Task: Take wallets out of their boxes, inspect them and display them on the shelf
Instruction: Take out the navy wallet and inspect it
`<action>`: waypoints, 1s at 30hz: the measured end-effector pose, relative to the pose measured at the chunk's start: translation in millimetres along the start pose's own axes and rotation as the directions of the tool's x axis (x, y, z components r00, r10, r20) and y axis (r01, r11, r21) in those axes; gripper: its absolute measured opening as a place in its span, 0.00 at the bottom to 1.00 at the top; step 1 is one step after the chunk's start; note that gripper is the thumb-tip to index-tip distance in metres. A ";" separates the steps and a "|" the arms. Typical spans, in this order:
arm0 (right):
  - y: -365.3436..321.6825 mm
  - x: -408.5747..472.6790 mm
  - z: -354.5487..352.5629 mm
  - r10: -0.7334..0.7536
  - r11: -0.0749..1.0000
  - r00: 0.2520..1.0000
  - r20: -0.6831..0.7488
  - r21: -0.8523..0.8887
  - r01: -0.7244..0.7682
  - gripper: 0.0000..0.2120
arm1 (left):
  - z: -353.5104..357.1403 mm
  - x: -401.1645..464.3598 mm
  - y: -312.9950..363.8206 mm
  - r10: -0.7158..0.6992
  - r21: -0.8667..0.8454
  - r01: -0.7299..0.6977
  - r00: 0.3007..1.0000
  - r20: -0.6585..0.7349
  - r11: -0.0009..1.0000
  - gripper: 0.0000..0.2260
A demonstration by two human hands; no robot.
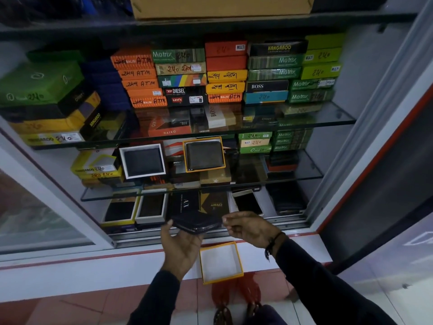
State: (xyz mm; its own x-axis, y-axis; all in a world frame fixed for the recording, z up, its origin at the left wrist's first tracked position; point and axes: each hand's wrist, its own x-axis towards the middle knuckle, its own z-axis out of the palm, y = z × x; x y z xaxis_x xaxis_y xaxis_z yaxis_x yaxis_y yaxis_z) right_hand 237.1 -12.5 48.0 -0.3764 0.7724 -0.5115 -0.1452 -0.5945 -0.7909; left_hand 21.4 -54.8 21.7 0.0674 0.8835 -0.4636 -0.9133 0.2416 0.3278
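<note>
- My left hand (181,245) is palm up with the fingers cupped under a dark zip wallet (196,222), thumb up along its left edge. So that's the grip; the wallet sits flat-ish in front of the bottom of the cabinet.
- My right hand (249,227) is at the wallet's right end, fingers curled in and pinched together. Can't tell if they're on the zip pull or just touching the corner.
- The empty yellow-rimmed box (221,262) with the white lining sits on the white ledge (70,266) right under my hands.
- Up on the middle glass shelf (293,177) two wallets are already propped in open boxes: one in a white-rimmed box (143,161), one in an orange-rimmed box (204,154).
- A phone (247,202) lies on the bottom level behind my right hand.
</note>
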 end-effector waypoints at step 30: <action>7.5 2.5 -4.9 -0.065 0.996 0.991 -0.118 0.050 0.071 0.08 | -33.8 18.6 5.8 0.117 0.701 -0.122 0.992 0.055 0.702 0.33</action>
State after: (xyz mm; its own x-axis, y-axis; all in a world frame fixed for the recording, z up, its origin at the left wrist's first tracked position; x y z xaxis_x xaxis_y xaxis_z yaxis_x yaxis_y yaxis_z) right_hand 239.6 -13.9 39.2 -0.2556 0.8302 -0.4955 -0.2170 -0.5487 -0.8074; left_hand 3.7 -50.6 -12.8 -0.0178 0.9265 -0.3759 -0.3680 0.3435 0.8640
